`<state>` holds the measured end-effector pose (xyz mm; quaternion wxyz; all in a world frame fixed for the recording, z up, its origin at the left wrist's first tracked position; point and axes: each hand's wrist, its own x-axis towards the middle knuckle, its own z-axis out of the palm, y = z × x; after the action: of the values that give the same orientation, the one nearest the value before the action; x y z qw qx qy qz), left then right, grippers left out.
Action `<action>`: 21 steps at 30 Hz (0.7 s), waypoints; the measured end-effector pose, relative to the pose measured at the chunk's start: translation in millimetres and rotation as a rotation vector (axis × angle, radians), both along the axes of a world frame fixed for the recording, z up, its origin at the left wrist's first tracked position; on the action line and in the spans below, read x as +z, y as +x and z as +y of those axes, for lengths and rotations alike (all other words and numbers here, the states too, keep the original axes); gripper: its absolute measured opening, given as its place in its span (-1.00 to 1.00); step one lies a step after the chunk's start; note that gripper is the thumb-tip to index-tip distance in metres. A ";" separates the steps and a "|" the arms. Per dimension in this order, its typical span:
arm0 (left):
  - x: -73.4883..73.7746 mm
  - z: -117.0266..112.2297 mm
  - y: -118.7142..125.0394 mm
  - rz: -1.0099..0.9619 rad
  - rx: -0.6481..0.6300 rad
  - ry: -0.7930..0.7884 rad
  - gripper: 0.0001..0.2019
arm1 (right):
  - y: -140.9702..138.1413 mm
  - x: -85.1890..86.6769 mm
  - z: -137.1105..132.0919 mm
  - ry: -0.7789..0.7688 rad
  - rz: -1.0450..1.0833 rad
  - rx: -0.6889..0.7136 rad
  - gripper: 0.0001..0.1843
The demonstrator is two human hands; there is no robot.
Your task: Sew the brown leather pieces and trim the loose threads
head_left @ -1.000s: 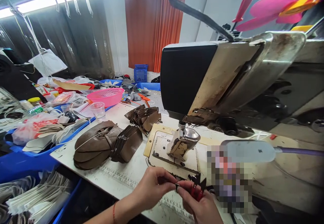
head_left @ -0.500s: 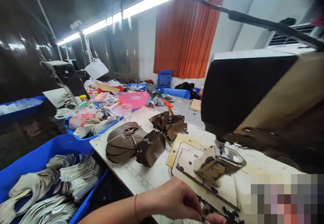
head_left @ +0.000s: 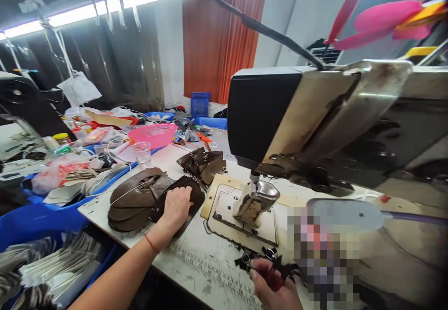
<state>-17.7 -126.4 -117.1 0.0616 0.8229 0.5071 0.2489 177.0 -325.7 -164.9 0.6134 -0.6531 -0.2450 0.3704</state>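
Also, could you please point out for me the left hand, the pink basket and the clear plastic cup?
Left hand (head_left: pixel 178 206): head view, on the back of the hand.
Pink basket (head_left: pixel 150 142): head view, on its outer wall.
Clear plastic cup (head_left: pixel 142 155): head view, on its side.

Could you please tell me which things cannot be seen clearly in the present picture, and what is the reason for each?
All in the head view:
- Red item: mostly covered by the fingers of the right hand; what it is, I cannot tell.
- Brown stack: partly under the left hand; its grip is unclear.
- Ruler scale: numbers too small.
- Sewing machine: cut off by the right edge.
- Pixelated patch: masks whatever is behind it.
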 end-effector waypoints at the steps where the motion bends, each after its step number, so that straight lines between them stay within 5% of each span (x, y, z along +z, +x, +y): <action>1: 1.5 0.8 -3.2 -0.014 -0.023 -0.007 -0.94 | 0.2 2.5 -0.1 0.029 -0.009 -0.007 -0.64; 5: 20.5 -3.2 -12.3 -0.099 -0.102 -0.038 -0.94 | 3.8 10.2 1.0 0.134 -0.017 -0.081 -0.69; 8: 35.5 -16.3 -8.1 -0.340 -0.217 -0.167 -0.88 | 8.3 8.5 3.6 0.106 0.044 -0.130 -0.67; 11: 39.1 -37.1 8.2 -0.606 -0.299 -0.461 -0.82 | 13.9 4.9 5.7 0.093 0.080 -0.135 -0.61; 16: 25.3 -77.8 45.8 -0.934 -0.394 -1.191 -0.56 | 22.9 14.3 1.1 0.041 0.117 -0.060 -0.59; 21: 19.8 -100.0 67.4 -1.053 -0.257 -1.384 -0.54 | 28.5 25.0 -3.1 -0.012 0.099 -0.053 -0.59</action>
<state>49.7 -226.4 -97.3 0.8001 0.4299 0.3532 0.2242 205.5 -328.9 -139.8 0.6304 -0.6440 -0.1948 0.3872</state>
